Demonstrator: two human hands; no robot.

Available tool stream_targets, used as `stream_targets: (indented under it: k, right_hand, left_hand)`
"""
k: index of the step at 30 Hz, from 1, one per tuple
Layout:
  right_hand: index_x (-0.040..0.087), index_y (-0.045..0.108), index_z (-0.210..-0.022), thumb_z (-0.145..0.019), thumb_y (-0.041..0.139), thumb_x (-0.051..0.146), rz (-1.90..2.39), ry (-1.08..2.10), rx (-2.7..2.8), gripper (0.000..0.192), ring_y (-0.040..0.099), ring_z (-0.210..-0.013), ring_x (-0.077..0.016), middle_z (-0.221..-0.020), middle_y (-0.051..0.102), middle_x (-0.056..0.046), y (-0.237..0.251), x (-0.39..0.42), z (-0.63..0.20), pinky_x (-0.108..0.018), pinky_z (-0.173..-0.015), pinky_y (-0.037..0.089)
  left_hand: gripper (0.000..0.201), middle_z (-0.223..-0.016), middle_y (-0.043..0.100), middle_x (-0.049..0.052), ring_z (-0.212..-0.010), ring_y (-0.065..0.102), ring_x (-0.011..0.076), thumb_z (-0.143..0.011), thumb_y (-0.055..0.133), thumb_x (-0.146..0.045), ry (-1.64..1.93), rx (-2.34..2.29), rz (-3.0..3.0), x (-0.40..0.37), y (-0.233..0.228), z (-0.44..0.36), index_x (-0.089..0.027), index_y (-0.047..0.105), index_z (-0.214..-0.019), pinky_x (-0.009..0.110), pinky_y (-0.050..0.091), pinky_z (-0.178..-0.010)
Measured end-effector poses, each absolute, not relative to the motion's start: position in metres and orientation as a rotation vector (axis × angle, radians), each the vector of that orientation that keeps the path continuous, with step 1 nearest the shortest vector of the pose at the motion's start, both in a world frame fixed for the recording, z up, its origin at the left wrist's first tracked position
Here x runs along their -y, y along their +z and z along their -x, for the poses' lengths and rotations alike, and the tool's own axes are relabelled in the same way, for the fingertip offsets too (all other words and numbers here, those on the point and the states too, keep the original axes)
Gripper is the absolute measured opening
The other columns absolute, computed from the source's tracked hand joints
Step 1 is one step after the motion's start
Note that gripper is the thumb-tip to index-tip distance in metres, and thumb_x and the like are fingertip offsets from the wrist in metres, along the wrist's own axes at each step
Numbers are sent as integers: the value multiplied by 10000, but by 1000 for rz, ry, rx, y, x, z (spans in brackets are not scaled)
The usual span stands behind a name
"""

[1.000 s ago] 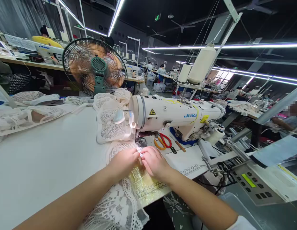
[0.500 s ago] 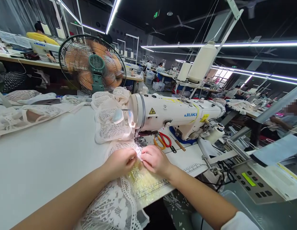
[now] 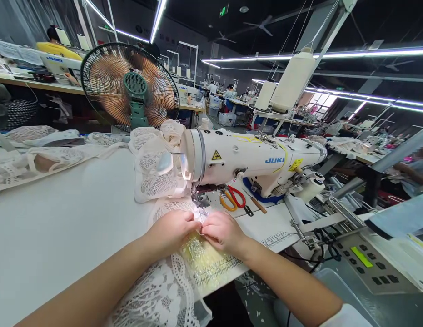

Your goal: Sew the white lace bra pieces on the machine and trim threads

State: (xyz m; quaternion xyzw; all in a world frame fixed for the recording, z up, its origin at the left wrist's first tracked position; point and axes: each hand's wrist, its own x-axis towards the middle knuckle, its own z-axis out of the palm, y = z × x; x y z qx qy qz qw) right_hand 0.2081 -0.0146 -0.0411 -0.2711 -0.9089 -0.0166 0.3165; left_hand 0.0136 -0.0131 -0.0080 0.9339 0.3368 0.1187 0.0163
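Here are both hands at the near side of the needle: the left hand (image 3: 172, 231) and right hand (image 3: 225, 231) almost meet, thumbs and fingertips pinching the edge of the white lace (image 3: 156, 295). That lace runs from under the head of the sewing machine (image 3: 245, 156), passes beneath the left forearm and drops off the near edge of the worktop (image 3: 78, 222). A shiny yellow patch (image 3: 206, 263) lies just below the fingers; far left, a big fan (image 3: 134, 84) stands behind it all.
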Motion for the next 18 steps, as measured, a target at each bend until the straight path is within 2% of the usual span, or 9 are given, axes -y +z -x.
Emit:
stream_targets:
  k: [3,8,13,18]
  right_hand:
    - [195,637,-714,-810,521,211,712,-99,2407,151,529,-723,-167,-783,684,-3,-45,15,-208,-292,-623,394]
    - [186,633,-757,-810,524,208,739,-238,2473,123,523,-754,-167,-808,675,1,-44,11,-207,-292,-648,384]
    - [179,623,-729,-824,517,187,774,-277,2510,143,522,-805,-180,-774,666,-2,-43,4,-203,-309,-688,370]
    - [177,625,-721,-832,523,189,834,-302,2540,152,514,-845,-189,-793,665,-3,-42,-4,-200,-321,-704,353]
  left_hand:
    - [267,-744,603,35,-660,525,190,-781,461,-118,353,-1023,-2948,14,-9,-13,-256,685,-825,298,373,-584]
    - [241,-958,632,58,-770,547,188,-816,447,-148,387,-971,-2982,14,-8,-12,-211,678,-783,333,418,-715]
    - [248,-860,655,52,-830,564,192,-843,424,-159,468,-924,-3007,13,-9,-13,-207,666,-808,376,402,-853]
    - [216,-844,654,54,-833,571,203,-830,459,-164,447,-962,-3023,10,-8,-12,-213,658,-899,398,399,-863]
